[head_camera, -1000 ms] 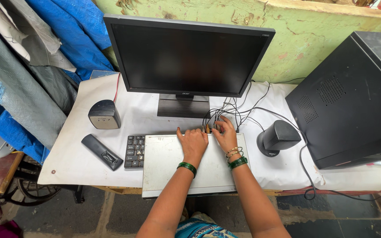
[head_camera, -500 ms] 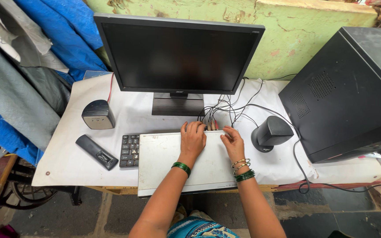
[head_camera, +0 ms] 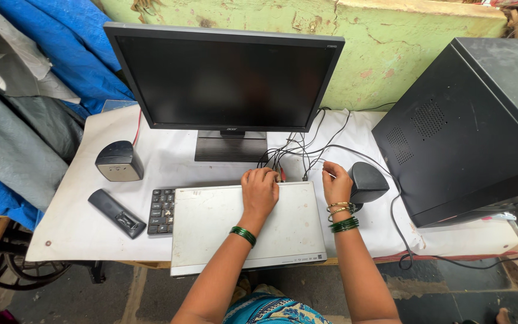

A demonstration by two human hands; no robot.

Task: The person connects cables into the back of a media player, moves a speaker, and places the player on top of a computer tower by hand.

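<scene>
**My bench and the stuff on it**

My bench (head_camera: 91, 234) has a white sheet over it. A black screen (head_camera: 223, 78) stands at the back on its stand. A big black computer box (head_camera: 469, 126) sits on the right. A flat white box (head_camera: 247, 225) lies in front, on top of a black keyboard (head_camera: 162, 211). Two small speakers (head_camera: 118, 161) (head_camera: 368, 182) sit left and right. A black remote (head_camera: 117, 213) lies near the left edge. Black wires (head_camera: 307, 147) run behind.
</scene>
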